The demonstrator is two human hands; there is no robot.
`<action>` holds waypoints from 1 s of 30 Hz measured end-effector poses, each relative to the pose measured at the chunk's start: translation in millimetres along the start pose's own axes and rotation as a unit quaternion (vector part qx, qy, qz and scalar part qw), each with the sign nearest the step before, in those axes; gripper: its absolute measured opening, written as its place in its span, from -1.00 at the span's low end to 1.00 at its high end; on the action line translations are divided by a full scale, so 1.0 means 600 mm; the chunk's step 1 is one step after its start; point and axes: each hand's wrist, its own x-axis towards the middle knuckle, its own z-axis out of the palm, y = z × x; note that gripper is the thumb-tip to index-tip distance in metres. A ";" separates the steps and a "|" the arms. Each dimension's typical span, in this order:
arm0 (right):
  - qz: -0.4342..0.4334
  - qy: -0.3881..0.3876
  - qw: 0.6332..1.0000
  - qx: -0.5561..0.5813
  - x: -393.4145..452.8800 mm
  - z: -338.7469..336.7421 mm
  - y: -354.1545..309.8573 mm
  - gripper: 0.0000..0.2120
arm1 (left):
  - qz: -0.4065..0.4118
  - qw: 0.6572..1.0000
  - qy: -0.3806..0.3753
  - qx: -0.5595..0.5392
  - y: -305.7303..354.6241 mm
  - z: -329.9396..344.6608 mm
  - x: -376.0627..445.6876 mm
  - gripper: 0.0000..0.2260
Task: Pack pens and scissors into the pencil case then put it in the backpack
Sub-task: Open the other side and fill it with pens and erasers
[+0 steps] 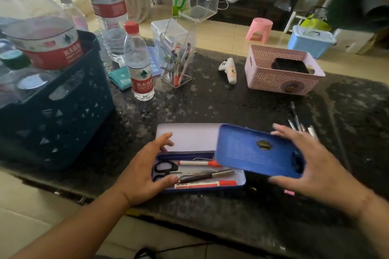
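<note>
Lying open near the front edge of the table (pixel 210 107), the case (pixel 241 181) serves as the reference for all positions below. Its tray holds the scissors (pixel 165 169) at the left end, with black handles toward the left hand. To the right of the scissors, three pens lie lengthwise in the tray: a white pen with orange cap (pixel 197 163) at the rear, a dark pen with metal cap (pixel 207 175) in the middle, and a red-and-white pen (pixel 207 184) along the front wall. A dark blue bar (pixel 185 155) runs along the rear of the tray. Behind the tray, a pale flat panel (pixel 187 136) of the case lies on the table.

The left hand (pixel 145 174) rests at the left end of the case, fingers spread, thumb touching the tray rim beside the scissors.

The right hand (pixel 311 166) grips the lid (pixel 252 153), fingers spread around its right end, thumb on its front edge. The lid is tilted and overlaps the right part of the case; whether it touches the tray cannot be determined.

Right of the case, behind the right hand, several loose pens (pixel 299 124) lie on the table. Well behind the case stand a pink basket (pixel 280 78), a clear holder (pixel 179 63) with pens, and a bottle (pixel 140 65). Left of the case sits a dark crate (pixel 63 115) with large bottles. The backpack is not identifiable in this view.
</note>
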 end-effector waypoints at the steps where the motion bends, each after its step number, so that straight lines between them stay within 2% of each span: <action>1: -0.014 -0.028 0.999 -0.011 0.023 0.033 -0.034 -0.06 | -0.003 1.000 0.006 -0.006 0.000 0.000 -0.001 -0.23; 3: -0.070 -0.068 0.995 -0.018 0.050 0.096 -0.065 -0.07 | -0.014 1.000 0.009 -0.014 -0.001 0.000 -0.005 -0.21; 6: -0.084 -0.101 0.991 -0.004 0.067 0.143 -0.078 -0.08 | -0.022 1.000 0.012 -0.018 -0.007 -0.002 -0.006 -0.19; 9: -0.083 -0.129 0.988 -0.006 0.068 0.157 -0.083 -0.09 | 0.018 1.000 0.010 0.015 -0.010 -0.002 -0.002 -0.27; 15: -0.103 -0.114 0.988 -0.027 0.072 0.162 -0.080 -0.13 | 0.035 0.994 -0.005 0.105 -0.010 0.003 -0.002 -0.23; 22: -0.134 -0.098 0.984 -0.061 0.058 0.165 -0.065 -0.19 | 0.045 0.987 -0.037 0.152 -0.007 0.003 0.002 -0.24; 27: -0.129 -0.118 0.979 -0.107 0.049 0.187 -0.063 -0.27 | 0.052 0.978 -0.055 0.192 -0.003 0.006 0.006 -0.25; 30: -0.124 -0.100 0.986 -0.044 0.047 0.169 -0.050 -0.36 | 0.039 0.979 -0.059 0.192 -0.004 0.006 0.005 -0.24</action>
